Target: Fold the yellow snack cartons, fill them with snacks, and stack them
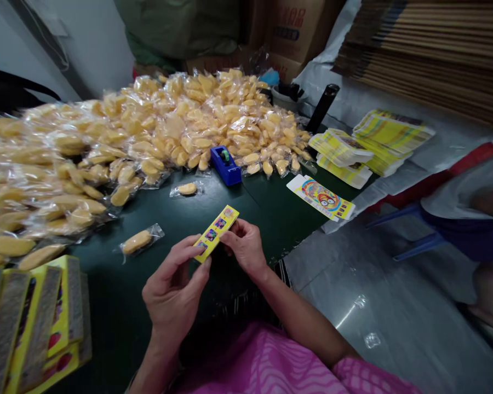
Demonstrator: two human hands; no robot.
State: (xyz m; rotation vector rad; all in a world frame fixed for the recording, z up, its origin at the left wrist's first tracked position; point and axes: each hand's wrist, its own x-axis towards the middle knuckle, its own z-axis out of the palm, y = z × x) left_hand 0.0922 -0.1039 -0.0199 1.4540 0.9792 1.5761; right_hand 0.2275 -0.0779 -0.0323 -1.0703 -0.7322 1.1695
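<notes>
Between my two hands is a narrow yellow printed carton (216,234) with small coloured pictures along its visible side, tilted up to the right. My left hand (176,279) grips its lower end between thumb and fingers. At the upper right end, my right hand (246,246) pinches it with the thumb on the near edge; its other fingers are partly hidden. Two wrapped yellow oval pieces, one nearer (137,241) and one farther (187,189), lie singly on the dark green table (164,205). Beyond the carton stands a blue tape dispenser (225,166).
A big heap of wrapped yellow pieces (168,126) covers the table's back and left. Yellow cartons (45,323) stand at lower left. Flat printed cartons (322,198) and stacks (388,134) lie at right, near a black cylinder (323,108). Another person's leg (491,290) shows at far right.
</notes>
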